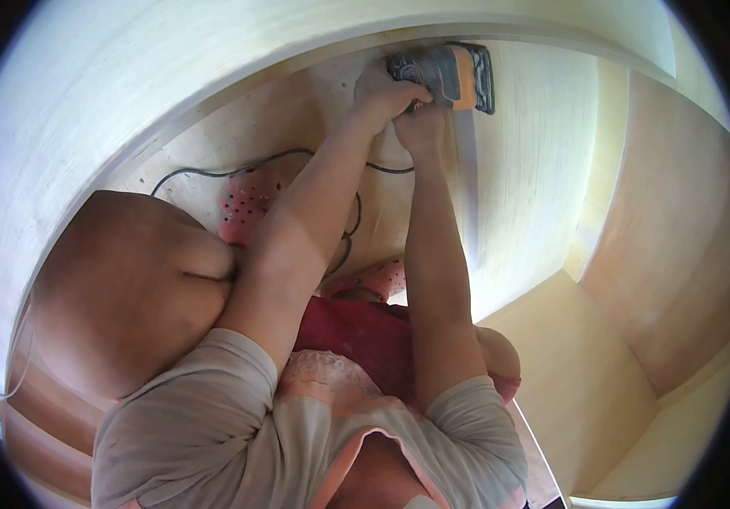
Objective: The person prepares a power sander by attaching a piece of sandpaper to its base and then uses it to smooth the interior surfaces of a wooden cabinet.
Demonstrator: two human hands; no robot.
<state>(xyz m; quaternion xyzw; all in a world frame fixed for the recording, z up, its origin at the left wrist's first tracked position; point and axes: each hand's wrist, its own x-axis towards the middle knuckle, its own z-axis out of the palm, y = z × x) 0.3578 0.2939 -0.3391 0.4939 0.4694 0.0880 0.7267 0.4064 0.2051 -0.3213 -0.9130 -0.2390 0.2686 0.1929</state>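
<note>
At the top of the head view, a black and orange power sander (458, 75) has its flat pad against the pale wall panel (534, 153). My left hand (390, 95) is wrapped round the rear of the sander's body. Just below and to the right, my right hand (421, 125) closes on the sander's underside, close against the left hand. Parts of the fingers of both hands are hidden. A black cord (284, 154) runs in loops over the floor behind my forearms.
Pink perforated clogs (244, 202) are on my feet near the cord. A curved pale edge (212, 97) arches over the work area. On the right are a brown panel (670, 212) and a light wooden board (568, 373). My bent knee (127, 288) is at the left.
</note>
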